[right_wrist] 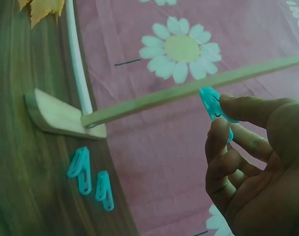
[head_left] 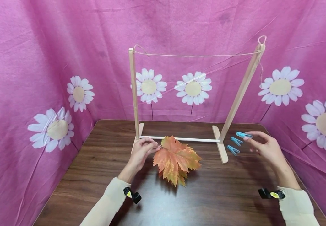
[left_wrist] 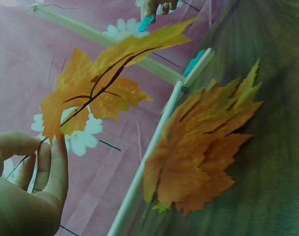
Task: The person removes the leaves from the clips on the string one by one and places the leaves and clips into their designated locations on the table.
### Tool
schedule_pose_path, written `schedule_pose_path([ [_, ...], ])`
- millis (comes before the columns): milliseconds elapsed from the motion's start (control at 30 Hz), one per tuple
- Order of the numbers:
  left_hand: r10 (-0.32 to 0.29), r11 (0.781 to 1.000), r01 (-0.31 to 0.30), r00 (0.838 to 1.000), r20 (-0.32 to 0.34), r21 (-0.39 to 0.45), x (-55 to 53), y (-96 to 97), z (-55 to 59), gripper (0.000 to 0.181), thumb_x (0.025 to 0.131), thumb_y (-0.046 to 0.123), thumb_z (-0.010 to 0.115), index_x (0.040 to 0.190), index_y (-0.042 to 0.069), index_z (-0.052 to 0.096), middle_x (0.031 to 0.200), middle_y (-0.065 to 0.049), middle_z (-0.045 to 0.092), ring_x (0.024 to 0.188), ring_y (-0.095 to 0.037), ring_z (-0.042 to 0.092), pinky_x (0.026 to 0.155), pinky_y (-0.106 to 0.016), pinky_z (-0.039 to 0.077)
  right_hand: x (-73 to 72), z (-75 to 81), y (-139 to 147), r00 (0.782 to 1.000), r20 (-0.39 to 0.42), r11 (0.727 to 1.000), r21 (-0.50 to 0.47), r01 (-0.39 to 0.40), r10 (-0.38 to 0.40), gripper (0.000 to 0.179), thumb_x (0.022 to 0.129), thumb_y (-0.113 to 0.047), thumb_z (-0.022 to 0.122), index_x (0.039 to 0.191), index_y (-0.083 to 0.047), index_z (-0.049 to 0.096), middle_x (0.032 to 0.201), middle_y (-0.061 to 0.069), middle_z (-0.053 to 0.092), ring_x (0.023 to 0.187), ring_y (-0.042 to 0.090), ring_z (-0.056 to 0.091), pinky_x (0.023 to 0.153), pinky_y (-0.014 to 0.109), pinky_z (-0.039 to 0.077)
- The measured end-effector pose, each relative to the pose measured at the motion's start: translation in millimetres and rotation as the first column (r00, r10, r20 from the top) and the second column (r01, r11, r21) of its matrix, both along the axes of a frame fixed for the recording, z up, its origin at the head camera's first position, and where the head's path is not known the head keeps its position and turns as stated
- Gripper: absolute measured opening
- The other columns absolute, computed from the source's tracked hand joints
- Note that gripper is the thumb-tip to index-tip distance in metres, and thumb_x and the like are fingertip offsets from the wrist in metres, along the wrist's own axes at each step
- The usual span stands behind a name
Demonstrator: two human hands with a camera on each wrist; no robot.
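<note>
My left hand (head_left: 141,154) pinches the thin stem of an orange-yellow maple leaf (left_wrist: 127,49) between thumb and fingers, holding it above the table. Below it, more orange leaf (left_wrist: 198,152) lies on the tabletop; in the head view the raised leaf mostly covers this. At the right, my right hand (head_left: 268,152) grips a blue clothespin (right_wrist: 208,101) by its end, thumb against fingers. Two other blue clothespins, one (right_wrist: 80,169) nearer the rack's foot and one (right_wrist: 104,190) beside it, lie on the wood.
A wooden rack with a left post (head_left: 134,94), a right post (head_left: 240,94) and a white bottom bar (head_left: 191,139) stands at the back of the brown table (head_left: 95,175). Twine (head_left: 197,56) runs between the post tops. Pink flowered cloth (head_left: 109,31) hangs behind and at both sides.
</note>
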State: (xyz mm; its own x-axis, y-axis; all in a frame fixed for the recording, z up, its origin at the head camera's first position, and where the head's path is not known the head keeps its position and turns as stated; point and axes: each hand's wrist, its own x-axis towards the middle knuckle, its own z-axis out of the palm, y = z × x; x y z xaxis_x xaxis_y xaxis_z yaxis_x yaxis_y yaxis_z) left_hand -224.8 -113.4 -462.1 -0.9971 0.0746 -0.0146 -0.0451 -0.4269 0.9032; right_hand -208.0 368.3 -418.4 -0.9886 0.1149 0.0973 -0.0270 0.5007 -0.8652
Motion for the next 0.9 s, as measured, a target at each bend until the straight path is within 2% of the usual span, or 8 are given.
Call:
schedule_pose_path([
  [167,-0.019,1.000,0.019,0.999,0.033,0.012,3.9,-1.0,-10.1,0.022,0.095,-0.015,0.061,0.090,0.006,0.062,0.084,-0.007,0.072,0.080,-0.019,0.078,0.084,-0.031,0.067,1.5,-7.5,7,1.000,0.020,0.999,-0.033,0.007,-0.006,0.031,0.100,-0.033,0.077,0.128,-0.022,0.069,0.075,-0.020,0.066,0.059,0.005,0.067,0.048,0.026,0.049],
  [267,-0.028,0.999,0.028,0.999,0.043,0.017,6.5,-2.1,-15.7,0.022,0.096,-0.015,0.061,0.090,0.006,0.062,0.085,-0.008,0.073,0.082,-0.020,0.079,0.085,-0.032,0.067,1.3,-14.1,12,0.999,0.034,0.999,-0.029,0.016,-0.015,0.030,0.100,-0.034,0.076,0.128,-0.025,0.070,0.079,-0.021,0.065,0.060,0.006,0.068,0.048,0.026,0.050],
  [433,-0.046,0.999,0.046,0.998,0.051,0.007,11.0,-3.1,-24.8,0.022,0.096,-0.014,0.061,0.090,0.007,0.061,0.087,-0.008,0.075,0.082,-0.019,0.078,0.086,-0.032,0.067,-0.7,-25.8,22,0.999,0.048,1.000,0.002,0.025,-0.025,0.035,0.101,-0.037,0.075,0.131,-0.020,0.069,0.084,-0.026,0.067,0.063,0.007,0.070,0.049,0.027,0.051],
  [667,-0.056,0.998,0.057,0.995,0.079,-0.005,16.0,-3.7,-39.3,0.022,0.095,-0.015,0.059,0.089,0.006,0.060,0.084,-0.007,0.075,0.082,-0.019,0.079,0.086,-0.031,0.067,-6.2,-41.5,32,0.997,0.072,0.999,0.030,0.039,-0.041,0.040,0.101,-0.038,0.075,0.131,-0.013,0.066,0.078,-0.024,0.068,0.062,0.009,0.070,0.049,0.027,0.052],
  [900,-0.047,0.998,0.053,0.991,0.126,-0.045,19.2,-5.1,-53.0,0.019,0.096,-0.015,0.060,0.091,0.004,0.058,0.082,-0.006,0.075,0.081,-0.018,0.079,0.086,-0.032,0.067,-10.5,-59.3,38,0.991,0.121,0.997,0.043,0.059,-0.064,0.052,0.102,-0.038,0.074,0.136,-0.002,0.060,0.072,-0.010,0.073,0.060,0.008,0.068,0.049,0.028,0.053],
])
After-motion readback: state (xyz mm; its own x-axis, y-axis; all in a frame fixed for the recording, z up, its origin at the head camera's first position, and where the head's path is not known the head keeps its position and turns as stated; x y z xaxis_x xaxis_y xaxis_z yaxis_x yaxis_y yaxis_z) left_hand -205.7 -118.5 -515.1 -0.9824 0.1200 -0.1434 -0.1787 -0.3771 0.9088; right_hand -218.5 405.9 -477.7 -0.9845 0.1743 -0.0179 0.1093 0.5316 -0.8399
